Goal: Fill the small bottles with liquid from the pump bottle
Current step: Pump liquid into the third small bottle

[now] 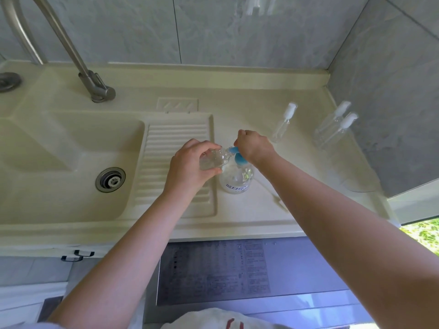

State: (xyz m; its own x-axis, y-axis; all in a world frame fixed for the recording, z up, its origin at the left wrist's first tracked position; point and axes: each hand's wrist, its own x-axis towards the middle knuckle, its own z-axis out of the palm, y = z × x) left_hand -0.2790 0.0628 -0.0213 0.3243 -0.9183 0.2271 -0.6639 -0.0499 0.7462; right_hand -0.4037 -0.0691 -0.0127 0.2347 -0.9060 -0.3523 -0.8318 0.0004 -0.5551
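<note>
Head view, left hand: the left hand (190,166) wraps its fingers and thumb round a small clear bottle (215,160), holding it tilted on its side with the open neck turned toward the pump spout.

Head view, right hand: the right hand (253,146) sits on top of the blue pump head (236,155), fingers curled down over it; whether it is pressing at this instant cannot be told.

Pump bottle: the clear pump bottle (237,180) stands upright on the cream counter (249,214), just beside the ribbed drainboard (175,143), with a printed label low on its front.

Bottle in hand: its neck touches or nearly touches the blue spout; some clear liquid seems to lie in it, though the level is hard to read.

Waiting bottles: one slim spray bottle (283,123) with a white cap stands behind the right hand; two more capped bottles (335,125) stand near the right wall, and all three look empty.

Loose part: a thin white tube (273,195), probably the removed sprayer of the held bottle, lies on the counter beside the pump bottle.

Surroundings: the sink basin (71,148) and the faucet (95,86) lie to the left.

Progress: judged early; the first bottle is being filled, and capping it plus filling three others remains.
</note>
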